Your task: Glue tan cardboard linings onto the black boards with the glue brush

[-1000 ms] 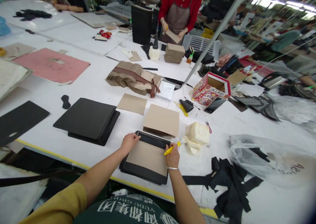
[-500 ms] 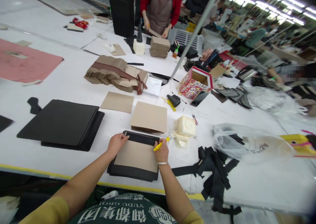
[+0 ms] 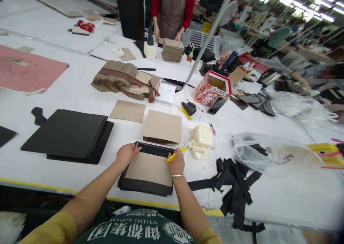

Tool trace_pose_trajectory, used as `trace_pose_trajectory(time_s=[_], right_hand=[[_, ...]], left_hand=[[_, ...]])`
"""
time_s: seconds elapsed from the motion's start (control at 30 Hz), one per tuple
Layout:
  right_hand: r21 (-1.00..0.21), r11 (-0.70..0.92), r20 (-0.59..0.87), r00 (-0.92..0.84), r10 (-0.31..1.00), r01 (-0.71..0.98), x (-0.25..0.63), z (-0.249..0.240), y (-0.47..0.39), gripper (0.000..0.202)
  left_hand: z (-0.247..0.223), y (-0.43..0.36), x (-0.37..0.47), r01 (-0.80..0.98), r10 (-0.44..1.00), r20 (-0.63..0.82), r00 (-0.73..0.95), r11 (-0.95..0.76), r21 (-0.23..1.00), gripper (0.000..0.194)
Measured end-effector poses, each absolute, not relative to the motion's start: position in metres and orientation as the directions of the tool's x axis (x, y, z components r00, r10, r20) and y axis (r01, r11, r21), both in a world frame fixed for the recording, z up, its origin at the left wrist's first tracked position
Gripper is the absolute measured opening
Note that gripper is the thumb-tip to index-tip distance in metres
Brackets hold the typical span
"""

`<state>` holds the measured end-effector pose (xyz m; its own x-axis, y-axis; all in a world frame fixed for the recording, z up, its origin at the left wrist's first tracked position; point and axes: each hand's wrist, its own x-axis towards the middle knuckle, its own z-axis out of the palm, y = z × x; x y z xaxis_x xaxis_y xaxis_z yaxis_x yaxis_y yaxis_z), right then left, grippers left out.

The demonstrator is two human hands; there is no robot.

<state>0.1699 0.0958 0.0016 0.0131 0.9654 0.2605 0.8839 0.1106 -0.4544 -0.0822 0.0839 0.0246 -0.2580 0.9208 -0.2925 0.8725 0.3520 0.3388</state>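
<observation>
Near the front edge of the white table (image 3: 80,93), the left hand (image 3: 125,154) presses flat, fingers loosely curled, on the upper left corner of a tan cardboard sheet (image 3: 149,168) that lies on a black rectangular panel (image 3: 146,186). The right hand (image 3: 176,164) sits at the sheet's upper right corner, clenched around a yellow-handled brush (image 3: 176,153) whose tip points away toward a cream plastic glue jug (image 3: 201,138) standing just beside the panel on the right. Just beyond the panel lies a small stack of tan cardboard squares (image 3: 162,126), and a single tan sheet (image 3: 128,111) lies to its left. Farther left, a pile of large black boards (image 3: 67,133) rests near the front edge. To the right of the jug, loose black strips (image 3: 236,186) spill toward the front right edge, with a clear plastic bag (image 3: 274,154) behind them. Toward the middle of the table lies a bundle of tan card pieces tied with brown ribbon (image 3: 126,80), and a colourful open box (image 3: 212,89) stands to its right. At the far edge, a person in a red top and grey apron (image 3: 173,7) handles tan pieces.
</observation>
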Motion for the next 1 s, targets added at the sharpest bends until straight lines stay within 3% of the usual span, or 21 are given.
trace_pose_trajectory(time_s=[0.07, 0.13, 0.2, 0.27, 0.4, 0.53, 0.63, 0.8, 0.9, 1.0], right_hand=[[-0.442, 0.165, 0.319, -0.018, 0.948, 0.882, 0.167, 0.004, 0.090, 0.024], [-0.468, 0.291, 0.341, -0.133, 0.931, 0.834, 0.158, 0.003, 0.081, 0.021], [-0.484, 0.418, 0.329, -0.283, 0.901, 0.769, 0.147, -0.001, 0.072, 0.022], [-0.459, 0.481, 0.305, -0.376, 0.875, 0.747, 0.140, -0.006, 0.065, 0.026], [-0.356, 0.450, 0.276, -0.368, 0.888, 0.819, 0.154, -0.013, 0.057, 0.031], [-0.296, 0.394, 0.285, -0.313, 0.906, 0.870, 0.178, -0.008, 0.048, 0.034], [-0.270, 0.418, 0.309, -0.333, 0.891, 0.868, 0.172, -0.003, 0.041, 0.038], [-0.325, 0.575, 0.363, -0.462, 0.809, 0.751, 0.121, -0.005, 0.040, 0.043], [-0.300, 0.626, 0.353, -0.526, 0.774, 0.720, 0.103, -0.011, 0.045, 0.050], [-0.241, 0.622, 0.356, -0.528, 0.771, 0.745, 0.110, -0.019, 0.049, 0.052]], left_hand=[[0.027, 0.079, -0.071, 0.939, 0.978, -0.117, -0.171, 0.198, 0.282, 0.042], [0.025, 0.071, -0.053, 0.963, 0.996, 0.052, 0.071, -0.082, 0.256, 0.046], [0.019, 0.063, -0.035, 0.901, 0.932, 0.097, 0.350, -0.363, 0.238, 0.054], [0.011, 0.057, -0.027, 0.857, 0.886, 0.071, 0.459, -0.463, 0.227, 0.062], [0.001, 0.045, -0.055, 0.932, 0.950, 0.007, 0.313, -0.309, 0.188, 0.075], [0.008, 0.034, -0.088, 0.973, 0.981, 0.010, 0.192, -0.192, 0.128, 0.075], [0.016, 0.024, -0.088, 0.974, 0.980, 0.047, 0.193, -0.197, 0.111, 0.074], [0.025, 0.013, -0.078, 0.965, 0.967, 0.133, 0.217, -0.233, 0.120, 0.064], [0.038, 0.025, -0.111, 0.990, 0.969, 0.242, 0.042, -0.073, 0.121, 0.057], [0.060, 0.036, -0.184, 0.961, 0.890, 0.369, -0.269, 0.222, 0.165, 0.053]])
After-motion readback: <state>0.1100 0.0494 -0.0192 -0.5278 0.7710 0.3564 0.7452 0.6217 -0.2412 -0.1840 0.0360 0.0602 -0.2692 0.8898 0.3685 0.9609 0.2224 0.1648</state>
